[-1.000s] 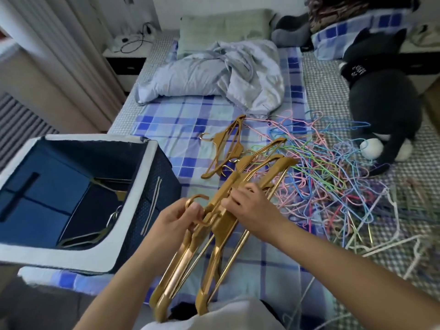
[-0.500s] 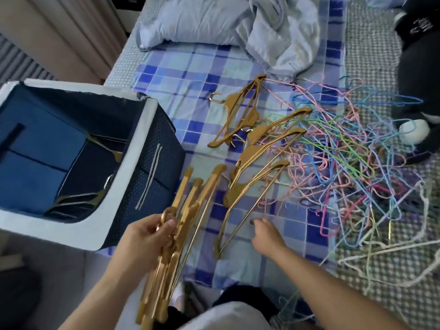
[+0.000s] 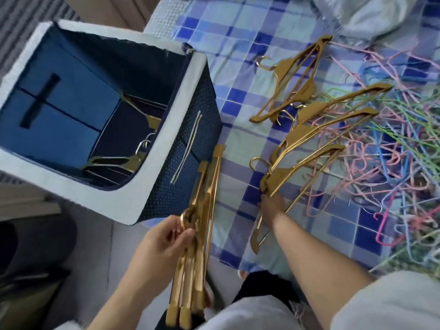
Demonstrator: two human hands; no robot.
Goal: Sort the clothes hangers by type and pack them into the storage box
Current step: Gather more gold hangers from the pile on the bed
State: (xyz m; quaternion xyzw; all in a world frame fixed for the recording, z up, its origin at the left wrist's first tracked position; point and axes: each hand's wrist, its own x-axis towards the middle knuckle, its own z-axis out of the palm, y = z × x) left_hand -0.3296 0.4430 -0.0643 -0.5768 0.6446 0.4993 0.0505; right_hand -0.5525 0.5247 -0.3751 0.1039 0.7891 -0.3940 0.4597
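My left hand [image 3: 164, 244] grips a bundle of gold hangers [image 3: 202, 210] by their hooks, beside the storage box. The navy storage box [image 3: 154, 203] with a white rim stands open at the left, with gold hangers [image 3: 133, 158] lying inside. My right hand [image 3: 271, 206] reaches onto the bed and grips a gold hanger [image 3: 297, 170] near its neck. More gold hangers [image 3: 300, 77] lie loose on the checked sheet. A tangled heap of thin coloured hangers [image 3: 392, 151] covers the right side of the bed.
A crumpled grey duvet [image 3: 371, 15] lies at the top right. The blue checked sheet [image 3: 238, 39] shows between box and hangers. The box stands at the bed's left edge; floor [image 3: 83, 234] lies below it.
My left hand kept the gold bundle and shifted it toward the box. My right hand let go of the bundle, reached onto the bed and took hold of another gold hanger. The camera tilted down.
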